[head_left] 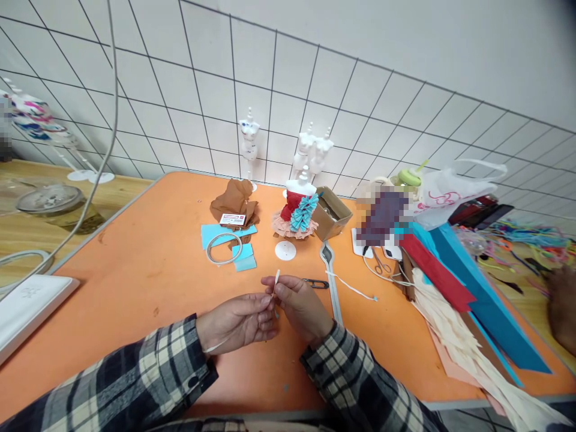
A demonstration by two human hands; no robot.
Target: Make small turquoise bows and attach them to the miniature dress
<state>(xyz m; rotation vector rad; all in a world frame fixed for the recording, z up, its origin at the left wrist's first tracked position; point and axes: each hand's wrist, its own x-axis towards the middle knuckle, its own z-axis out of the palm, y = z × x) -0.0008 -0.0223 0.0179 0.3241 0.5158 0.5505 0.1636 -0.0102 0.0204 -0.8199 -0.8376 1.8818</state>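
Observation:
My left hand (240, 323) and my right hand (303, 305) meet over the front of the orange table, fingertips pinched close together. Between them is a narrow white strip (277, 276), its tip poking up above my right thumb. A thin pale length also trails below my left palm near the cuff. Just past my right hand lie black-handled thread snips (320, 284), partly hidden by it. Farther back stands a miniature dress form (302, 207) with a red bodice, blue ruffles and a peach frilled skirt, on a round white base (285, 251).
Brown fabric (234, 201), blue pieces (244, 258) and a ring-shaped coil (209, 255) lie left of the dress form. A cardboard box (335, 216) and scissors (383, 266) are to its right. Cream fabric strips (450, 330) cover the right side. Another person's hand (562, 300) shows far right.

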